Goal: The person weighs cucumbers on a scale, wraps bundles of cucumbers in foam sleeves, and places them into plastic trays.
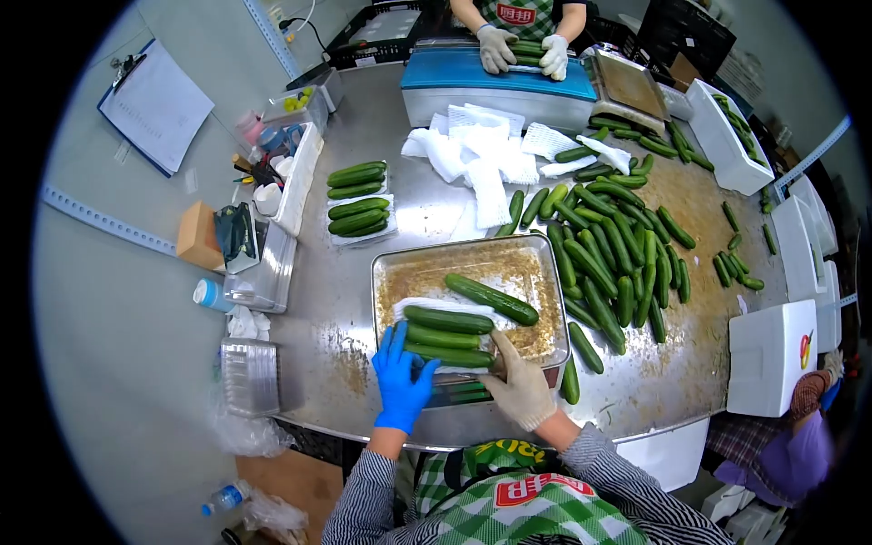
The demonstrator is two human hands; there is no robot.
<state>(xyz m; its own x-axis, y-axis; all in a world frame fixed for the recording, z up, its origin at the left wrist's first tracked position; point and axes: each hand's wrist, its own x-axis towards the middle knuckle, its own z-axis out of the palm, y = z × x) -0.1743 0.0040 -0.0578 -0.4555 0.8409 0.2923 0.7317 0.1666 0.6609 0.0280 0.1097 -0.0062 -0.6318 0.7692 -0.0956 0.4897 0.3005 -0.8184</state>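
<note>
Three cucumbers lie side by side on a white liner in a shallow metal tray. At their left ends is my left hand in a blue glove, fingers along the ends and thumb by the nearest one. My right hand, in a cream knit glove, curls against the right ends, so the cucumbers are gripped between both hands. Another cucumber lies slanted farther back in the tray, touched by neither hand.
A large cucumber pile lies right of the tray. Two cucumber packs sit to the left, white cloth-like sheets behind. Across the table, a co-worker's gloved hands hold cucumbers over a blue-topped box. White foam boxes line the right.
</note>
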